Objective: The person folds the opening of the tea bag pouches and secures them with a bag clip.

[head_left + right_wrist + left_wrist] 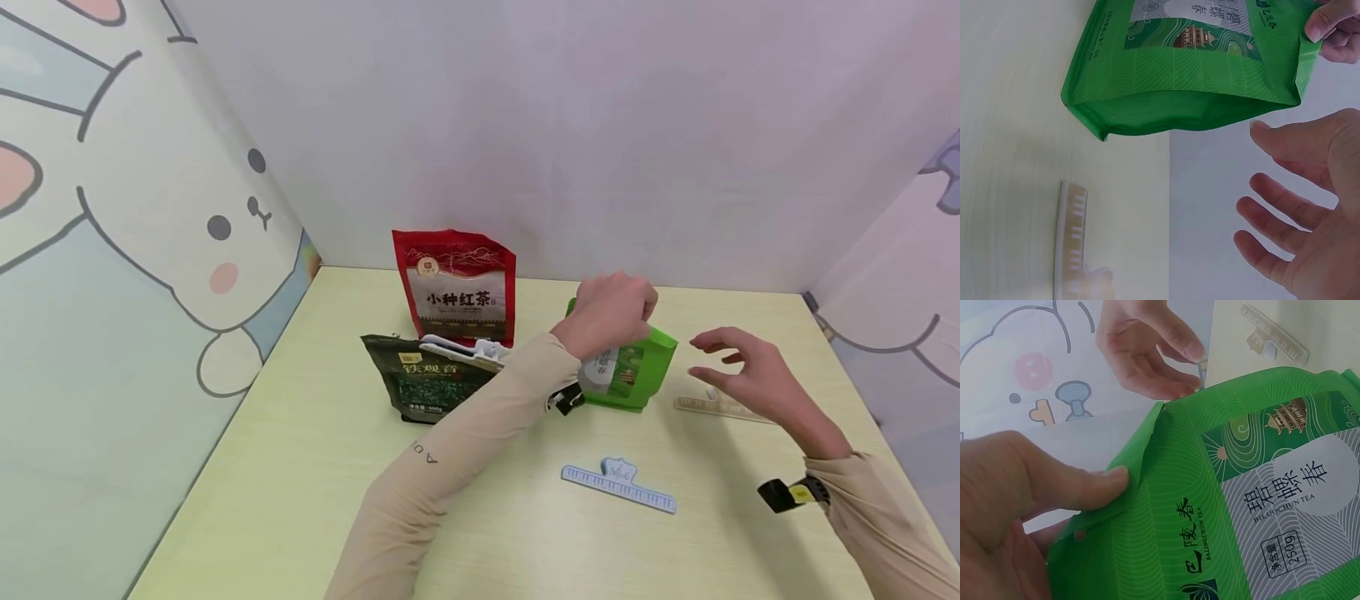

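Observation:
A green tea bag [654, 367] is pinched at its folded top edge by my left hand [611, 310]. In the left wrist view the thumb [1100, 487] presses on the fold, and the fingers behind the bag are hidden. The bag's gusseted side [1172, 115] faces the right wrist camera. My right hand [750, 375] hovers just right of the bag, fingers relaxed and spread from the thumb, holding nothing. Below that hand lies a tan bag clip [693, 405] with a piano-key pattern. A blue bag clip [618, 485] of similar form lies nearer the front.
A dark green tea bag [427, 387] stands left of centre with a white clip [457, 346] across its top; my left sleeve [465, 433] covers part of it. Behind it stands a red tea bag [461, 287]. Pale walls border the light wooden table [300, 467].

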`<state>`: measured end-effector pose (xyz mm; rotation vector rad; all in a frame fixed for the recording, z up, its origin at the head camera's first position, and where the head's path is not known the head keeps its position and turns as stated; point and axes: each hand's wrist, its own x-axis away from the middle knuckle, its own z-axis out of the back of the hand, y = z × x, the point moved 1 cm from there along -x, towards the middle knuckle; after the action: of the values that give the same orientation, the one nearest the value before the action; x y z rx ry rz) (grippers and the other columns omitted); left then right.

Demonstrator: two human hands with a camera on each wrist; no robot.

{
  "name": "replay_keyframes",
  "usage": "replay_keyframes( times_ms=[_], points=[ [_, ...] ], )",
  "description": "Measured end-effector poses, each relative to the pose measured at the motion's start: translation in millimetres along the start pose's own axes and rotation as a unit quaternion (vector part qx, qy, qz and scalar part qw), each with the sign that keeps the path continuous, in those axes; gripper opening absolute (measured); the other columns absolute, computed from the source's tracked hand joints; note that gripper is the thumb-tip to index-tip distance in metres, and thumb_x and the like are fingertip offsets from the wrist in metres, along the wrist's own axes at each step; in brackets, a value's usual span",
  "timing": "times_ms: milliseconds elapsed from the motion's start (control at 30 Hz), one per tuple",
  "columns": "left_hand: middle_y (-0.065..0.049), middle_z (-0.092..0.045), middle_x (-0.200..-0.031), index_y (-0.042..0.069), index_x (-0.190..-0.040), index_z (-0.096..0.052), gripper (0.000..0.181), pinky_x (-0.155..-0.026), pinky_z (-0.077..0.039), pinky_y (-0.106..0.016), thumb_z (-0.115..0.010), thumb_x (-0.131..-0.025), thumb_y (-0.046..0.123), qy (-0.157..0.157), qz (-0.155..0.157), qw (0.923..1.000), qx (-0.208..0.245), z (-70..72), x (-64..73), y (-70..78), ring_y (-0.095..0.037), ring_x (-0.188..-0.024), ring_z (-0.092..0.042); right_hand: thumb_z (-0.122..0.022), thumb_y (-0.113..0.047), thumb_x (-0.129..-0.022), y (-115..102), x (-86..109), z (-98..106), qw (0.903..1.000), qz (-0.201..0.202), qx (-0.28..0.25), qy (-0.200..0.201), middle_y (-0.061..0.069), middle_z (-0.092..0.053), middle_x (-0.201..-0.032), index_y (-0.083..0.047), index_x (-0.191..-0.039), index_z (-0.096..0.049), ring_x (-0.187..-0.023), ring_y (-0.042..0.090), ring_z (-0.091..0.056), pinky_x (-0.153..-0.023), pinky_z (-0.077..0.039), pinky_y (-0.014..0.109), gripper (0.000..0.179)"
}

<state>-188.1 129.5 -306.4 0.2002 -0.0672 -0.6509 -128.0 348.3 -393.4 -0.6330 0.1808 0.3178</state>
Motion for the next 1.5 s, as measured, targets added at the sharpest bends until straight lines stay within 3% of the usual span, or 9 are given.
replay_keyframes(
  times_ms=[533,967,1067,1300,1500],
  points=[
    [0.008,-0.045,-0.06,0.024,-0.068,-0.055,0.023,-0.043,-0.022,-0.023,-0.05,-0.083,0.007,0.003,0.002,1.0,0.003,-0.1,0.9,1.3,-0.007,-0.055,-0.036,-0.079,-0.009,-0.075,32,10.9,3,0.9995,0.002,0.022,-0.02,0.01,-0.064,-0.105,-0.008,-0.109,-0.064,-0.092,-0.003,-0.05,-0.07,-0.042,0.016,0.038],
    [0.008,-0.044,-0.06,0.023,-0.068,-0.056,0.023,-0.043,-0.022,-0.023,-0.05,-0.082,0.007,-0.003,0.01,0.9999,0.007,0.4,0.4,2.1,-0.008,-0.054,-0.035,-0.078,-0.008,-0.076,49,19.1,5,0.9983,-0.01,0.029,-0.049,0.013,-0.063,-0.103,-0.006,-0.107,-0.064,-0.088,-0.015,-0.041,-0.066,-0.045,0.024,0.034],
    [0.008,-0.044,-0.06,0.023,-0.068,-0.056,0.022,-0.043,-0.022,-0.023,-0.051,-0.082,0.007,-0.004,0.01,0.9999,0.007,0.4,0.4,1.8,-0.008,-0.054,-0.035,-0.079,-0.009,-0.075,52,21.2,5,0.9979,-0.016,0.031,-0.054,0.014,-0.063,-0.105,-0.006,-0.106,-0.065,-0.088,-0.01,-0.044,-0.066,-0.045,0.026,0.034],
    [0.008,-0.045,-0.061,0.023,-0.069,-0.056,0.021,-0.043,-0.023,-0.023,-0.051,-0.083,0.008,-0.003,0.013,0.9999,0.007,1.1,0.9,1.8,-0.008,-0.055,-0.037,-0.08,-0.013,-0.074,62,24.0,4,0.9961,-0.023,0.036,-0.078,0.016,-0.062,-0.106,-0.002,-0.107,-0.064,-0.089,0.002,-0.049,-0.068,-0.046,0.044,0.038],
    [0.009,-0.047,-0.061,0.024,-0.069,-0.056,0.021,-0.043,-0.023,-0.023,-0.052,-0.084,0.009,-0.004,0.016,0.9998,0.01,0.8,1.8,2.3,-0.007,-0.055,-0.038,-0.081,-0.013,-0.073,71,24.2,2,0.9946,-0.021,0.036,-0.095,0.016,-0.063,-0.103,-0.001,-0.108,-0.064,-0.087,0.014,-0.054,-0.067,-0.045,0.043,0.04]
  ],
)
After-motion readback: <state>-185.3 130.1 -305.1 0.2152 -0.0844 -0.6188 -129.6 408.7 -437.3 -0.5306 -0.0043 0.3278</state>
